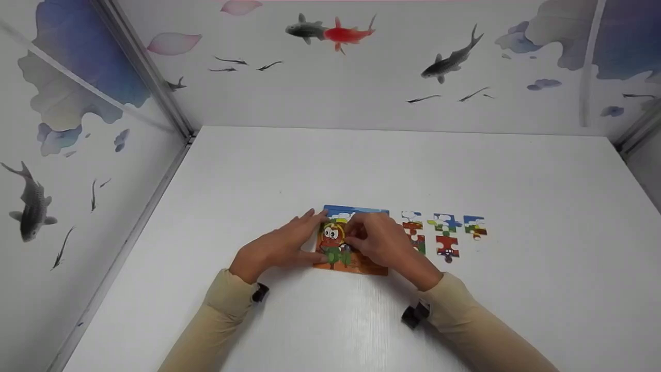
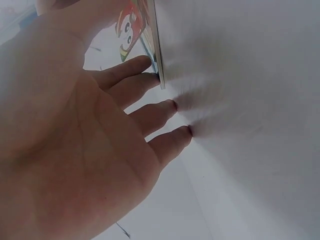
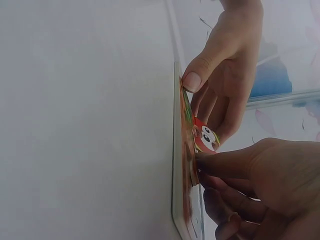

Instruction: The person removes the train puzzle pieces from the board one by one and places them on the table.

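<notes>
A colourful puzzle board (image 1: pixel 361 269) lies flat on the white table, with a big-eyed cartoon face (image 1: pixel 333 235) on its left part. My left hand (image 1: pixel 281 245) rests at the board's left side, thumb at the lower corner and fingers stretched along the edge. In the left wrist view, some fingertips (image 2: pixel 172 135) touch the tabletop beside the board. Thumb and forefinger of my right hand (image 1: pixel 379 240) pinch a puzzle piece (image 3: pixel 194 172) low over the board's middle, right beside the face. Most of that piece is hidden by the fingers.
Several loose puzzle pieces (image 1: pixel 446 245) lie right of the board, the closest partly behind my right hand. White walls printed with fish and lotus leaves (image 1: pixel 310 103) border the table at the back and sides.
</notes>
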A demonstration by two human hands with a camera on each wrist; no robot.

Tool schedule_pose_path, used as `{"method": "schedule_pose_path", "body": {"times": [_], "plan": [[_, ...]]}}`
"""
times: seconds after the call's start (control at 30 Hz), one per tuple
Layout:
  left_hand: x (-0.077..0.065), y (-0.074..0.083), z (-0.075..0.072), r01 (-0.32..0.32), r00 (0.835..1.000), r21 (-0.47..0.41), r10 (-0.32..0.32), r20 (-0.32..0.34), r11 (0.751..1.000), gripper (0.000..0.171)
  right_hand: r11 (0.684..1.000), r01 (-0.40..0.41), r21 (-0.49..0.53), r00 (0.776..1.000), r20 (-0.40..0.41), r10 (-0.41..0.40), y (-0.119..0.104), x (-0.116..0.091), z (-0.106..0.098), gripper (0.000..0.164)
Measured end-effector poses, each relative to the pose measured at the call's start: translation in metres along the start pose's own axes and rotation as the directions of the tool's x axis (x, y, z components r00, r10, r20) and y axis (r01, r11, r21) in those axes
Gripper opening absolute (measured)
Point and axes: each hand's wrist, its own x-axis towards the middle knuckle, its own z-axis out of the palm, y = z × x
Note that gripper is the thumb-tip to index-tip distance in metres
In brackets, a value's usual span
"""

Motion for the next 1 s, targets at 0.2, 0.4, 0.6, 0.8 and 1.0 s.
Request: {"method": "schedule_pose_path", "body": {"times": [0.2,0.4,0.6,0.8,1.0], "plan": [[0.000,0.000,0.000,0.007,1.000,-0.014,-0.007,0.005,1.000,0.100,1.000,0.013,-0.008,1.000,-0.016,-0.013,-0.001,-0.001,0.000,0.009],[0.000,-0.001,0.000,0.000,1.000,-0.005,0.000,0.007,1.000,0.100,0.998,-0.016,-0.066,1.000,-0.023,0.014,-0.004,-0.002,0.000,0.010],[0.000,-0.002,0.001,-0.025,1.000,0.008,0.025,0.011,1.000,0.097,0.994,0.003,-0.110,1.000,-0.028,-0.006,-0.005,-0.002,0.001,0.011],[0.000,-0.004,0.002,-0.072,0.997,0.005,0.072,0.010,0.997,0.092,0.986,0.041,-0.163,0.998,-0.037,-0.048,-0.006,-0.003,0.001,0.012],[0.001,-0.003,0.002,-0.066,0.998,-0.001,0.066,0.005,0.998,0.090,0.967,0.044,-0.252,0.997,-0.049,-0.058,-0.010,-0.005,0.000,0.019]]}}
